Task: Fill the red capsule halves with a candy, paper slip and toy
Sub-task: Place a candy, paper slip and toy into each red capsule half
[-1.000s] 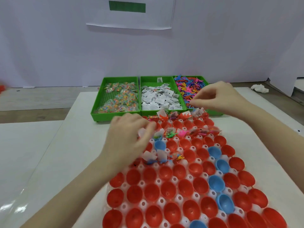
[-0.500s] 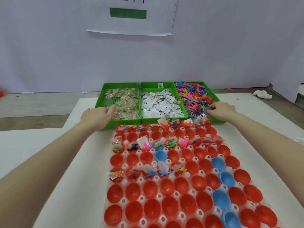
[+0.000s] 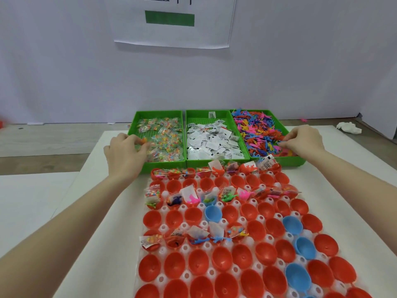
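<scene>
A white holder carries many red capsule halves and a few blue ones. Several red halves in the far rows and in one middle row hold candy packets, paper slips and toys. Behind it stand three green trays: candies, paper slips and coloured toys. My left hand reaches into the candy tray, and its fingers curl on a candy packet. In the toy tray, my right hand pinches a small toy at its fingertips.
A crumpled white tissue lies at the far right of the white table. A paper sign with a green bar hangs on the wall behind. A second white surface sits lower at the left.
Both hands left the capsule holder and moved outward and away to the trays. The left hand went from beside the candy tray into it, and the right hand moved deeper into the toys.
</scene>
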Demonstrator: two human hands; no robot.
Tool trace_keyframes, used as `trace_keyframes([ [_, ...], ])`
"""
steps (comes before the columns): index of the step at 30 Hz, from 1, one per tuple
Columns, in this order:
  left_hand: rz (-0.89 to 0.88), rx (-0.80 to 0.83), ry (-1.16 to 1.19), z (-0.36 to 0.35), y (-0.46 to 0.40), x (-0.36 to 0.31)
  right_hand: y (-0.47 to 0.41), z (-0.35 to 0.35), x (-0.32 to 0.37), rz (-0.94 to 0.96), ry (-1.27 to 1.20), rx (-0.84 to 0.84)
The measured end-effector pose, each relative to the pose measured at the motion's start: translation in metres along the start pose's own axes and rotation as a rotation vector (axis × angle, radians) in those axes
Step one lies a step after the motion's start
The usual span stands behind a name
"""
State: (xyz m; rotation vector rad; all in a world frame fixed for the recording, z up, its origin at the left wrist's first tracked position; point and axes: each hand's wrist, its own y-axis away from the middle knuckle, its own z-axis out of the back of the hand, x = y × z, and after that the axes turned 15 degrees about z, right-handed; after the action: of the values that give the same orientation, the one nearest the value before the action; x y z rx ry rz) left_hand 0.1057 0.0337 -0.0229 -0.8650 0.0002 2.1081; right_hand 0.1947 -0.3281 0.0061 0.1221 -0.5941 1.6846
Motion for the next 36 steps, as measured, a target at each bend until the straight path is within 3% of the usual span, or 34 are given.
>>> trace_keyframes([
  [4,0.026,0.003,0.193,0.004,0.002,-0.003,-0.001,0.001,0.008,0.078,-0.157,-0.184],
  [6,0.084,0.059,0.319,0.006,0.004,-0.006,-0.002,0.000,0.020,0.087,-0.319,-0.192],
  [9,0.199,0.159,0.507,0.010,0.008,-0.011,-0.005,-0.006,0.042,0.087,-0.484,-0.064],
  [15,0.375,0.393,0.841,0.025,0.019,-0.017,-0.011,-0.026,0.091,0.171,-0.347,0.228],
  [20,0.345,0.581,0.850,0.040,0.037,-0.024,-0.005,-0.046,0.120,0.254,-0.203,0.358],
  [27,0.259,0.705,0.839,0.059,0.056,-0.033,-0.005,-0.061,0.122,0.246,-0.088,0.344],
  [33,0.210,0.737,0.841,0.060,0.065,-0.035,-0.003,-0.054,0.120,0.291,-0.206,0.090],
  [36,0.207,0.762,0.859,0.058,0.071,-0.039,-0.001,-0.044,0.122,0.320,-0.175,0.040],
])
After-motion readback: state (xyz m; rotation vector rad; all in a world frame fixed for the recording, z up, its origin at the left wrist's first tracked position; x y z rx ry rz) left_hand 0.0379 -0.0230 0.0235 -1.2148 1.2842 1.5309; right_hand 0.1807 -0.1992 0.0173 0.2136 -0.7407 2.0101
